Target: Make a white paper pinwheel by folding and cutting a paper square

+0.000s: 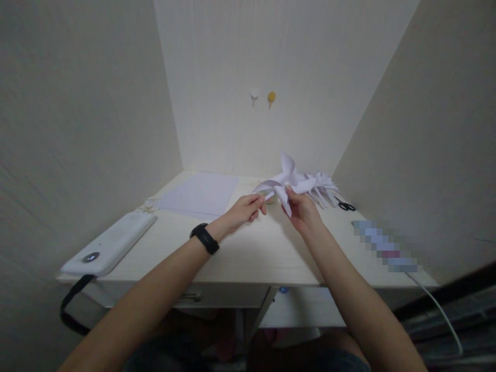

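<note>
Pale wood makes up the bench (251, 258), and both forearms reach across its near edge toward the middle. On the near left lies a white oblong device (110, 244) with a black strap hanging off the edge; on the near right a power strip, partly blurred out, trails a white cable. The left hand (244, 211), with a black band on its wrist, has its grip closed in a pinch on the lower left blade tip of a white paper pinwheel (292, 182). The right hand (304, 212) sits just beside it, its grip closed on the pinwheel's centre from below, thumb up against the folded middle. So the pinwheel stands above and slightly beyond both hands, held clear of the bench, its blades fanning up and out to the left and right; the right hand is the nearer to its hub, the left only at a blade's end. Beyond the left hand a sheet of white paper (201, 195) lies flat. Behind the pinwheel a heap of cut white paper pieces (323, 188) rests, with black-handled scissors (344, 205) just to its right. Farthest off, two small hooks (262, 97) are stuck on the back wall.
</note>
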`<state>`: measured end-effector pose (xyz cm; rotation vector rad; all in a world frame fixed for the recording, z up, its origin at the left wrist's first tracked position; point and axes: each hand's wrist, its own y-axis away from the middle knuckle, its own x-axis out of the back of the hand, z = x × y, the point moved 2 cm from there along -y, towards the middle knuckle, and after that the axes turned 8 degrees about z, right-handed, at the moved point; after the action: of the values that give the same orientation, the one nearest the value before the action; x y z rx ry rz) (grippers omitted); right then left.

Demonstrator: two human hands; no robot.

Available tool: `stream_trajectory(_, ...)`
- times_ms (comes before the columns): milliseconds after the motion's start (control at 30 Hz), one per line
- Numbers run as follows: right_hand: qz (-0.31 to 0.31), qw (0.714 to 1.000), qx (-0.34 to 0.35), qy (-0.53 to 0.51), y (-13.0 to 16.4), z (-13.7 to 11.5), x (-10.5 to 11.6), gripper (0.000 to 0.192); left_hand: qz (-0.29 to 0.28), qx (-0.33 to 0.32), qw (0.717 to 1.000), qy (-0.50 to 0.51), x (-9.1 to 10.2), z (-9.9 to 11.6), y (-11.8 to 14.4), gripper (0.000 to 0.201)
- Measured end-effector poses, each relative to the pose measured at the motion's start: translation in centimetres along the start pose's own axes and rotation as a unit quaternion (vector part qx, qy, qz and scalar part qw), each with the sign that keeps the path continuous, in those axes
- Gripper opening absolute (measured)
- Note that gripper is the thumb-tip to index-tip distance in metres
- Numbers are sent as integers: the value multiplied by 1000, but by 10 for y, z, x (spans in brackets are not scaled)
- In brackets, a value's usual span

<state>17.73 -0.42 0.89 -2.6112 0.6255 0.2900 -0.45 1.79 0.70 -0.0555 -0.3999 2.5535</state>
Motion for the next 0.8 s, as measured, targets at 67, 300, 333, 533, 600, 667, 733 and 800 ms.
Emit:
stream_trajectory(67,-17,998,-59,-5,9,7,0,40,22,5,999,32,2,-2,-2,34)
stream_trajectory(300,127,898,305,290,12,-20,40,44,57,41,997,41,16,-3,-9,24)
stream_trajectory(333,107,861,355,348,10,-26,43,40,52,45,997,36,16,-3,-9,23)
stream_trajectory(533,0,783,392,484,8,-32,41,19,15,55,997,49,12,-3,-6,17)
stream_trajectory(600,6,823,336,458,10,-27,36,18,2,48,997,53,12,-3,-6,22)
stream_trajectory(667,12,872,275,405,13,-22,28,18,-15,31,998,53,12,-3,-7,27)
stream_trajectory(733,13,919,220,327,17,-19,19,19,-28,19,998,48,13,-5,-7,31)
stream_trajectory(800,23,958,157,239,21,-18,9,21,-29,24,998,45,13,-8,-8,37)
